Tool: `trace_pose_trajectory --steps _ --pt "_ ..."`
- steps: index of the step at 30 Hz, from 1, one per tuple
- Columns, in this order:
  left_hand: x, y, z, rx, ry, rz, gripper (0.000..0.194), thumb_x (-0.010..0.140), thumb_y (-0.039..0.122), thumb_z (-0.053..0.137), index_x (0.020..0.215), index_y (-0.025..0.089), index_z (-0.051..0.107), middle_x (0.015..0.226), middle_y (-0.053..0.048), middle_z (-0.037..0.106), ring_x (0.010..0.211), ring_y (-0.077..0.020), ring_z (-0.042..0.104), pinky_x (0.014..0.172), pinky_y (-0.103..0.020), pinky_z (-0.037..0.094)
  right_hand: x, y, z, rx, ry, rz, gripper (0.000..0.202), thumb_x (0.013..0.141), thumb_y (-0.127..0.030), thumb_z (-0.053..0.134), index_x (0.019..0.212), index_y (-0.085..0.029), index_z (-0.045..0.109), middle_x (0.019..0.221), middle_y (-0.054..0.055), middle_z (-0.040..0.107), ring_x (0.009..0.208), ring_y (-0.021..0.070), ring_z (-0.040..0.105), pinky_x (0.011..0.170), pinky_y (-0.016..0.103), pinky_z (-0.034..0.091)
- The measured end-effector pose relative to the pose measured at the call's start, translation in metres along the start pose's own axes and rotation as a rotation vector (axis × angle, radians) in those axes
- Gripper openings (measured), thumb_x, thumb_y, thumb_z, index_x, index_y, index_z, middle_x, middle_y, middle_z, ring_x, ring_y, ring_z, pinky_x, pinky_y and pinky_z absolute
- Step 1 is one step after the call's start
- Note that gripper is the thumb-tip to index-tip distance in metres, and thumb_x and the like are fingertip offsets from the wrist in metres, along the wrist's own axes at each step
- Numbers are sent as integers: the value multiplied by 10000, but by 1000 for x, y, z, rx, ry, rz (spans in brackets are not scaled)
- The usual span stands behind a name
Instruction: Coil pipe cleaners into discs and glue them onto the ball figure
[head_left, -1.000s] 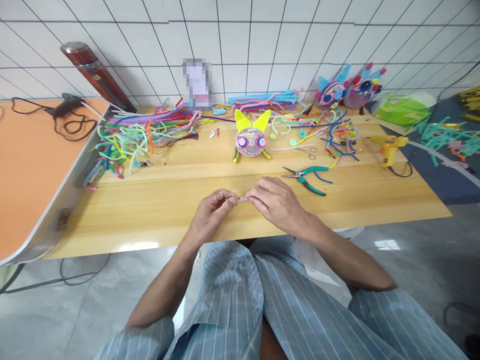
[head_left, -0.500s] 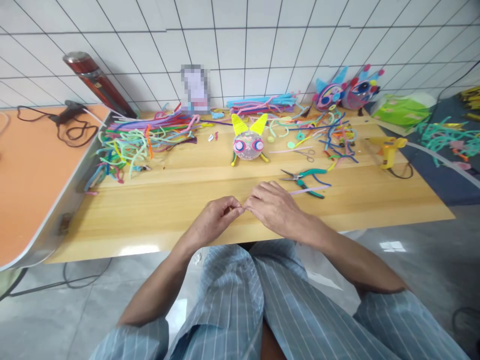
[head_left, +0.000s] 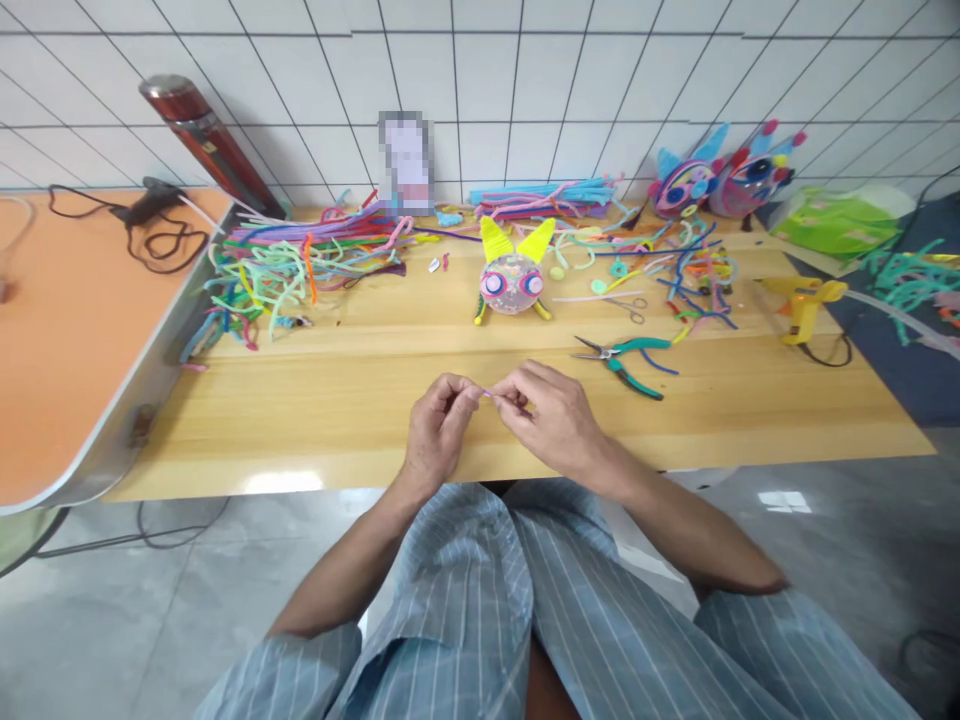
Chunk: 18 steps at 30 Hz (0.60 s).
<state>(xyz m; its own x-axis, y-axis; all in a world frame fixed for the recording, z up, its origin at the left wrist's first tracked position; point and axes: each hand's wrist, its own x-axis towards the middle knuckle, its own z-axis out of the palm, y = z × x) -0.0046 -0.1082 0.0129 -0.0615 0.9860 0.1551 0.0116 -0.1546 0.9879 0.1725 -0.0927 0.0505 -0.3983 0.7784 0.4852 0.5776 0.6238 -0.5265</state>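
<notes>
Near the table's front edge, my left hand (head_left: 442,425) and my right hand (head_left: 551,410) meet fingertip to fingertip. Both pinch a thin lilac pipe cleaner (head_left: 487,393); only a short bit of it shows between the fingers, the rest is hidden. Beyond my hands stands a clear round figure (head_left: 511,284) with yellow pipe-cleaner ears, pink and blue eyes and yellow-green feet. Green-handled pliers (head_left: 626,365) lie to the right of my right hand, their jaws pointing left. A blue pipe cleaner (head_left: 658,362) lies by their handles.
A heap of pipe cleaners (head_left: 270,270) covers the left back. Small scissors (head_left: 636,308), loose pieces and a yellow glue gun (head_left: 802,305) lie to the right. Two finished-looking figures (head_left: 682,188) stand by the wall. A red-brown flask (head_left: 210,140) leans at the back left.
The lilac length that stuck out past my right hand toward the pliers no longer shows there. My left hand has turned more upright, and the fingertips remain together. The view has shifted slightly.
</notes>
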Motion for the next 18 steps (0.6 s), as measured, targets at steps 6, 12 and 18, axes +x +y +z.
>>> trace_pose_trajectory --steps 6,12,18 --pt "-5 -12 23 -374 160 -46 425 949 589 737 835 205 598 693 29 568 580 -104 464 607 -244 426 -1 -9 14 118 135 125 106 955 -146 666 885 -226 669 779 -7 673 707 140 629 684 262 478" --pt "5 -2 -11 -119 -188 -107 395 932 572 754 905 182 696 772 -2 628 615 -110 485 600 -249 416 -1 7 -10 -21 -62 6 137 996 -124 627 916 -215 690 850 17 694 794 159 625 749 289 450" --pt "15 10 -33 202 -410 -72 265 974 421 689 876 175 691 742 8 606 660 -122 485 634 -256 381 1 12 -18 -268 -247 -170 189 1058 -187 592 927 -190 729 875 55 693 850 195 599 795 344 389"
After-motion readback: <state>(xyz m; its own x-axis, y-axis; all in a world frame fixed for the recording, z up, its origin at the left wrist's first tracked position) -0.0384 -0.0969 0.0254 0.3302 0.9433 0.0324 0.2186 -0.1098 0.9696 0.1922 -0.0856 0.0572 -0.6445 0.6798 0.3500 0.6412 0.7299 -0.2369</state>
